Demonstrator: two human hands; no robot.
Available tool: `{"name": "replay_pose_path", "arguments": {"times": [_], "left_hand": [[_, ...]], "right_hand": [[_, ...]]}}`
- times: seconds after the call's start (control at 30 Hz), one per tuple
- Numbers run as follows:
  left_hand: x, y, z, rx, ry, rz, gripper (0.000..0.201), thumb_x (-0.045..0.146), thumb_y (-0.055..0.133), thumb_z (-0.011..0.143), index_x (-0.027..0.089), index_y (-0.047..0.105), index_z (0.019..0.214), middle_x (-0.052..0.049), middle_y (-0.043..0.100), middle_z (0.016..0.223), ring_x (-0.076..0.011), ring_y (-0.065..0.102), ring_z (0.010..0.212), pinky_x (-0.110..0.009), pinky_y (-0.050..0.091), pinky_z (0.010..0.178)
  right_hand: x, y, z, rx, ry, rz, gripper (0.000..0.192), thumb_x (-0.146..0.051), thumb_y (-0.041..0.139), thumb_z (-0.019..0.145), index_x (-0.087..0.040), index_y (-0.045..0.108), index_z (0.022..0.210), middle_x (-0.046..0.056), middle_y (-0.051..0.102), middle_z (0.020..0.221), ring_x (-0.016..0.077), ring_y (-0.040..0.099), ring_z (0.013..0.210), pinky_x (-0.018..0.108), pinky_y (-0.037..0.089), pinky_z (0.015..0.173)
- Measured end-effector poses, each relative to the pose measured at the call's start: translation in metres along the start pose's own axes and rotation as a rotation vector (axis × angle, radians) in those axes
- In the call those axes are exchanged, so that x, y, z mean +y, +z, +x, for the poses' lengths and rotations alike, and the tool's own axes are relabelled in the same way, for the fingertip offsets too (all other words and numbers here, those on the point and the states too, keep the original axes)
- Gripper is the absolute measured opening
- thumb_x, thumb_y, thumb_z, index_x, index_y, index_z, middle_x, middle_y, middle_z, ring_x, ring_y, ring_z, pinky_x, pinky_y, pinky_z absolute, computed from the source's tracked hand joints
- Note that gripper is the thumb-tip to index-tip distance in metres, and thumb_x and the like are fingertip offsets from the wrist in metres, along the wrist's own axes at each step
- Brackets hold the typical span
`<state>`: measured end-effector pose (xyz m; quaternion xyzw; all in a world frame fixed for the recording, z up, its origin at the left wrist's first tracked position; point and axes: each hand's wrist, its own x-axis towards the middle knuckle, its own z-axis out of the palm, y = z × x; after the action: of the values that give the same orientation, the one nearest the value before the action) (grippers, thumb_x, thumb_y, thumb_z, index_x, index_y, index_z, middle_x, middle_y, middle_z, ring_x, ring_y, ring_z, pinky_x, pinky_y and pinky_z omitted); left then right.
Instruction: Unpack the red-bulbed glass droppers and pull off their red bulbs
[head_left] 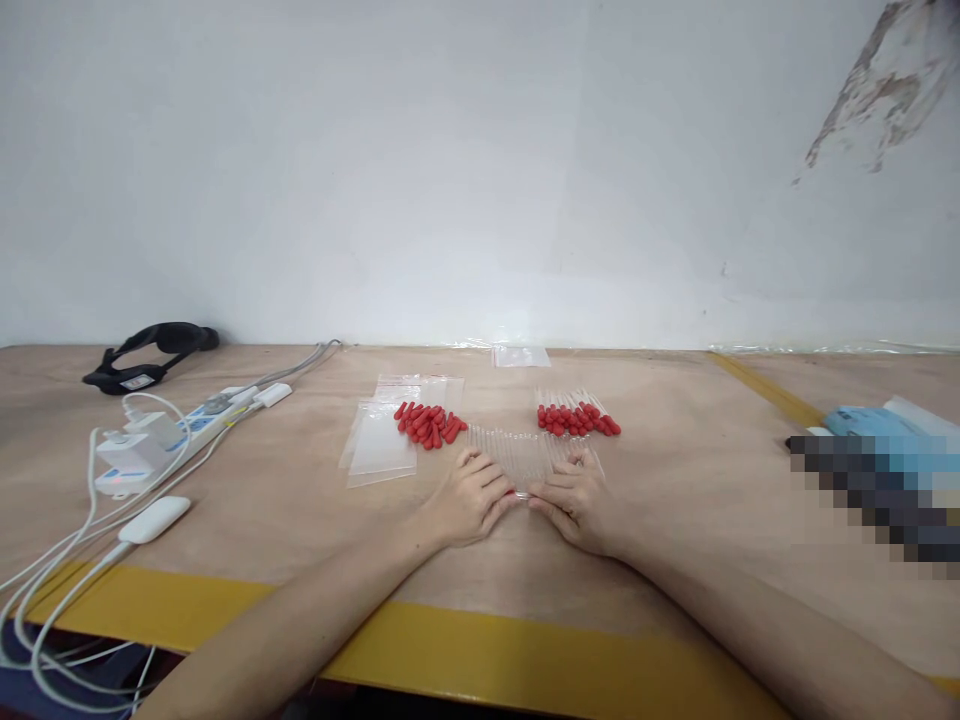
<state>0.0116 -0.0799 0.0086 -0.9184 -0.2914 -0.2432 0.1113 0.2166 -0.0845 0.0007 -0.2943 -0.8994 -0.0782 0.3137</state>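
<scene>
Head view: table (675,520), then clear tubes (517,452) mid-table between both hands. Our left hand (469,500) and right hand (577,505) curl fingers, pinching the near tube ends. We judge them light, brittle, slippery; grip ends. Red caps (429,424) nearby.

- Clear glass tubes (519,452): a flat row lying side by side on the wooden table, just beyond the fingertips, between both hands.
- Left hand (471,500): palm down, fingers touching the row's left end.
- Right hand (576,503): palm down, fingers touching its right end.
</scene>
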Motion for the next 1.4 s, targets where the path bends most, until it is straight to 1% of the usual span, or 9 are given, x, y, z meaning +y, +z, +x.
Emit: {"name": "replay_pose_path", "arguments": {"times": [0.1, 0.2, 0.3, 0.5, 0.7, 0.83, 1.0, 1.17, 1.4], "left_hand": [[-0.01, -0.004, -0.007, -0.014, -0.058, -0.017, 0.031, 0.028, 0.034, 0.088, 0.017, 0.057, 0.071, -0.004, 0.055, 0.067, -0.0159, 0.048, 0.072, -0.035, 0.033, 0.079], [-0.026, -0.011, -0.016, 0.027, -0.215, -0.041, 0.033, 0.027, 0.032, 0.089, 0.017, 0.056, 0.07, -0.003, 0.055, 0.067, -0.0157, 0.048, 0.07, -0.034, 0.035, 0.076], [-0.039, -0.016, -0.017, 0.103, -0.327, -0.131, 0.026, 0.031, 0.037, 0.088, 0.018, 0.057, 0.08, -0.004, 0.056, 0.074, -0.0155, 0.05, 0.073, -0.03, 0.038, 0.071], [-0.079, -0.027, -0.01, 0.299, -0.646, -0.119, 0.024, 0.028, 0.04, 0.085, 0.019, 0.061, 0.091, -0.006, 0.055, 0.087, -0.0169, 0.053, 0.085, -0.03, 0.044, 0.078], [-0.137, -0.04, -0.008, 0.169, -0.923, -0.007, 0.029, 0.023, 0.045, 0.077, 0.016, 0.058, 0.102, -0.005, 0.059, 0.084, -0.0167, 0.057, 0.079, -0.027, 0.045, 0.071], [-0.155, -0.037, -0.004, 0.076, -0.973, -0.025, 0.033, 0.031, 0.051, 0.074, 0.017, 0.053, 0.103, -0.002, 0.063, 0.084, -0.0132, 0.057, 0.066, -0.023, 0.042, 0.061], [-0.156, -0.032, -0.004, 0.033, -0.948, -0.043, 0.031, 0.038, 0.056, 0.071, 0.018, 0.055, 0.095, -0.001, 0.064, 0.081, -0.0139, 0.057, 0.066, -0.023, 0.041, 0.061], [-0.148, -0.036, 0.004, 0.142, -0.963, 0.027, 0.028, 0.041, 0.049, 0.076, 0.018, 0.059, 0.087, -0.003, 0.064, 0.085, -0.0164, 0.057, 0.073, -0.026, 0.041, 0.067], [-0.102, -0.01, 0.057, 0.048, -0.75, -0.012, 0.019, 0.033, 0.05, 0.076, 0.019, 0.061, 0.082, -0.004, 0.062, 0.09, -0.0183, 0.054, 0.091, -0.027, 0.039, 0.081]], "right_hand": [[0.012, -0.006, -0.009, 0.039, -0.006, -0.051, 0.025, -0.027, 0.041, 0.087, -0.022, 0.065, 0.083, -0.001, 0.056, 0.055, 0.0109, 0.046, 0.062, 0.03, 0.023, 0.071], [0.029, -0.014, -0.016, 0.13, 0.159, -0.082, 0.023, -0.028, 0.043, 0.086, -0.024, 0.066, 0.089, 0.0, 0.059, 0.06, 0.0109, 0.048, 0.063, 0.029, 0.025, 0.071], [0.037, -0.016, -0.015, 0.171, 0.327, -0.115, 0.025, -0.027, 0.042, 0.086, -0.024, 0.063, 0.098, 0.002, 0.063, 0.073, 0.0119, 0.052, 0.069, 0.029, 0.026, 0.072], [0.032, -0.004, -0.005, 0.182, 0.378, -0.213, 0.024, -0.024, 0.04, 0.084, -0.017, 0.061, 0.092, 0.004, 0.064, 0.076, 0.0146, 0.053, 0.072, 0.029, 0.025, 0.074], [0.037, 0.001, -0.004, 0.173, 0.35, -0.299, 0.022, -0.022, 0.039, 0.084, -0.018, 0.061, 0.079, 0.004, 0.064, 0.074, 0.0147, 0.051, 0.072, 0.031, 0.023, 0.074], [0.037, 0.003, -0.004, 0.124, 0.304, -0.268, 0.021, -0.026, 0.042, 0.084, -0.019, 0.062, 0.081, 0.003, 0.065, 0.076, 0.0152, 0.05, 0.074, 0.032, 0.023, 0.075], [0.035, 0.003, -0.005, 0.074, 0.275, -0.255, 0.027, -0.039, 0.044, 0.083, -0.02, 0.062, 0.084, 0.004, 0.064, 0.079, 0.0166, 0.049, 0.076, 0.033, 0.022, 0.077], [0.031, 0.0, -0.003, 0.066, 0.305, -0.214, 0.035, -0.05, 0.046, 0.079, -0.02, 0.063, 0.085, 0.005, 0.063, 0.083, 0.0169, 0.051, 0.078, 0.033, 0.023, 0.077], [0.049, -0.011, -0.009, 0.153, 0.559, -0.181, 0.035, -0.04, 0.036, 0.086, -0.02, 0.063, 0.076, 0.002, 0.063, 0.075, 0.0136, 0.054, 0.075, 0.028, 0.024, 0.072]]}}
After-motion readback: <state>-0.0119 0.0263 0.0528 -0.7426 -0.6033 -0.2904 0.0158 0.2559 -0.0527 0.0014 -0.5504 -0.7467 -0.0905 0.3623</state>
